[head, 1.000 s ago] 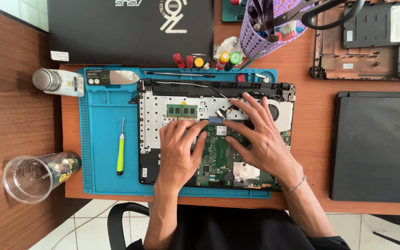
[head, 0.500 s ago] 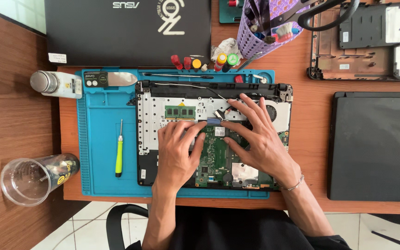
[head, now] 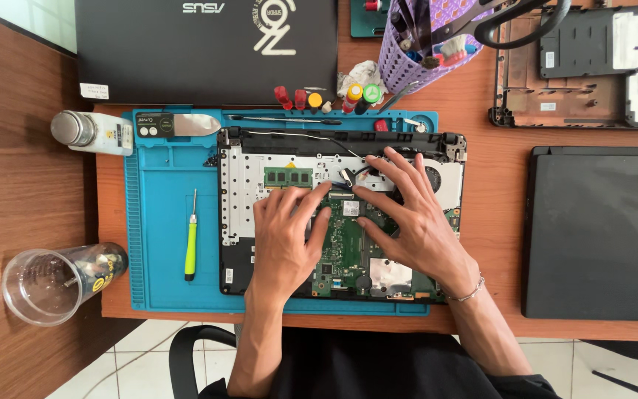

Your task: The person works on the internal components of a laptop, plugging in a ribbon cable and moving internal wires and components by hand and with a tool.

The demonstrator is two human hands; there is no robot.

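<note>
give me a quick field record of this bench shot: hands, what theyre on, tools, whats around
left hand: flat on the opened laptop, fingers by the green board
right hand: spread over the board's upper right, near the fan
mat: blue work mat under the laptop
tool: green-handled screwdriver lying on the mat, untouched
left side: clear plastic cup on its side, small bottle
right side: closed black laptop
top: purple basket of tools

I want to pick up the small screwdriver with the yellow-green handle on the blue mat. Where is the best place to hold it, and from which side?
Grip the screwdriver by its thick yellow-green handle, the lower part, not the thin metal shaft above. It lies flat on the blue mat, pointing away from the person, with free mat on both sides. Probably best to come from above and pinch across the handle; the left hand is nearer.
</note>
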